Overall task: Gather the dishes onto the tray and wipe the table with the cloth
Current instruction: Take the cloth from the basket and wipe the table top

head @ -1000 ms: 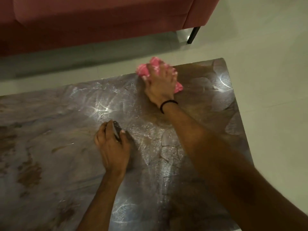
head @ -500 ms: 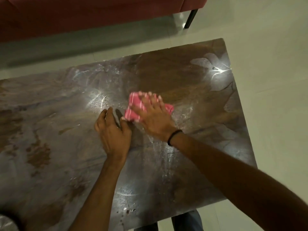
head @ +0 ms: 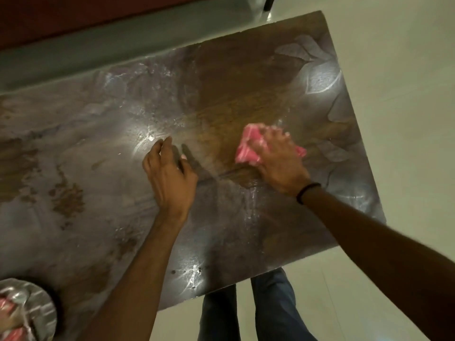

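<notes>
A crumpled pink cloth [head: 247, 147] lies on the glossy brown-and-grey table [head: 98, 148], right of centre. My right hand [head: 278, 161] presses down on the cloth with its fingers spread over it. My left hand [head: 170, 173] rests flat on the table's middle, fingers straight, holding nothing. A round metal tray [head: 43, 306] shows at the bottom left corner; part of it is cut off by the frame, and something shiny and pink lies on it.
A dark red sofa [head: 73, 16] stands beyond the table's far edge, with one black leg [head: 268, 2] at the top right. Pale floor tiles [head: 406, 94] surround the table. My legs in blue jeans [head: 246, 313] stand at its near edge.
My right hand has dragged the cloth from the table's far edge down to the middle, then rightwards away from my left hand. The view has tilted down, bringing the tray into sight.
</notes>
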